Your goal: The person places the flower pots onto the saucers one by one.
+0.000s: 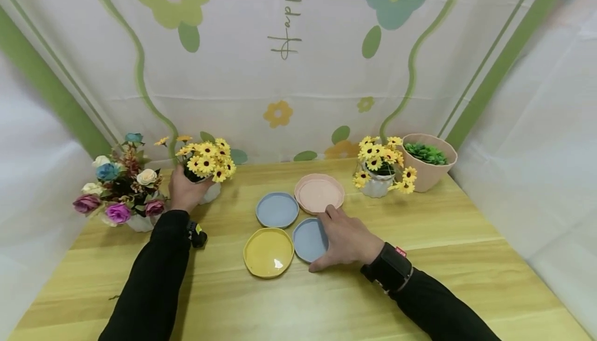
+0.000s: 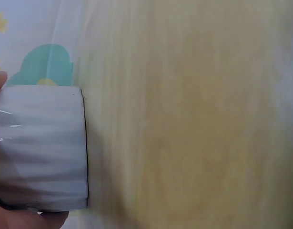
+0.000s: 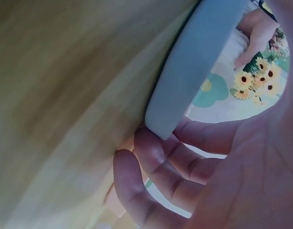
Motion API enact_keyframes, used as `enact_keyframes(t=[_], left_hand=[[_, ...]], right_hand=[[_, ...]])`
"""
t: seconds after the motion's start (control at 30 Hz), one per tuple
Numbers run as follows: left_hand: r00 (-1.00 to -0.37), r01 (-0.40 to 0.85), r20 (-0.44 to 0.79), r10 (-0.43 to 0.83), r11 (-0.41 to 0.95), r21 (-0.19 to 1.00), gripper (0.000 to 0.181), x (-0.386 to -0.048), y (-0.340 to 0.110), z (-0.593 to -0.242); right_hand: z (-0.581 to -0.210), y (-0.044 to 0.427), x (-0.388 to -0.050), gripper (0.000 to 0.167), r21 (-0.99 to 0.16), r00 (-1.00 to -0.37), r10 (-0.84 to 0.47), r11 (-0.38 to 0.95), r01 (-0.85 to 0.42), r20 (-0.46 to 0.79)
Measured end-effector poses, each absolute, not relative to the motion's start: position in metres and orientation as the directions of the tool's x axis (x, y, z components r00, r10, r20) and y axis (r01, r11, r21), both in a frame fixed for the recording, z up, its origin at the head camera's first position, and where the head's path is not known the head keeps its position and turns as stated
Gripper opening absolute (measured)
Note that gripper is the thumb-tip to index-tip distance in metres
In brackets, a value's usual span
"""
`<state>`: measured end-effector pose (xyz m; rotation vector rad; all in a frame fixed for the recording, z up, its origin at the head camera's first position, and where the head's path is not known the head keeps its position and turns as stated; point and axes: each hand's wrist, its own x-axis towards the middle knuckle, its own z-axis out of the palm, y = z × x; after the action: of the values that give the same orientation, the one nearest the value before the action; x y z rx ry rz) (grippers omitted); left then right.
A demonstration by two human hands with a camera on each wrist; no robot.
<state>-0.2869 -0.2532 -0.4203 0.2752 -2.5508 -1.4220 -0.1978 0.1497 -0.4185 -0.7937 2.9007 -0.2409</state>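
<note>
My left hand [image 1: 186, 189] grips a white ribbed flowerpot [image 2: 41, 148] of yellow daisies [image 1: 207, 159] at the back left. The pot's base is close to the tabletop; contact is hard to judge. My right hand [image 1: 347, 235] spans the right side of a light blue plate [image 1: 309, 240], thumb at its near edge and fingers at its far edge. In the right wrist view, bent fingertips touch the plate's side wall [image 3: 179, 90]. Another blue plate [image 1: 277, 210], a pink plate [image 1: 319, 194] and a yellow plate [image 1: 268, 253] lie around it.
Left of my left hand stands a white pot of mixed roses [image 1: 118, 190]. At the back right are a second white pot [image 1: 375, 186] with yellow daisies and a pink planter [image 1: 426, 175] with green leaves. A flower-printed cloth [image 1: 233, 82] hangs behind the wooden table [image 1: 443, 242].
</note>
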Motion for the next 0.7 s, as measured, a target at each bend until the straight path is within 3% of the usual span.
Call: enact_keyframes(t=[0.2,0.4,0.7], left_hand=[[-0.966,-0.030,0.107,-0.234,0.514,0.858,0.102,-0.2878,-0.2580,-0.4266],[-0.964,0.040,0.166,-0.210,0.503,0.863,0.093,-0.2885,-0.2585,-0.4231],[-0.970,0.025,0.141,-0.196,0.497,0.867,0.095,-0.2867,-0.2577,-0.4223]], right_hand=[[-0.4192,0.1494,-0.1990,0.115,-0.202,-0.853,-0.515,0.848,-0.491,-0.087],[-0.4155,0.1511,-0.1980,0.113,-0.230,-0.851,-0.518,0.841,-0.490,-0.080],[-0.4179,0.1503,-0.1965,0.114,-0.240,-0.853,-0.516,0.841,-0.485,-0.083]])
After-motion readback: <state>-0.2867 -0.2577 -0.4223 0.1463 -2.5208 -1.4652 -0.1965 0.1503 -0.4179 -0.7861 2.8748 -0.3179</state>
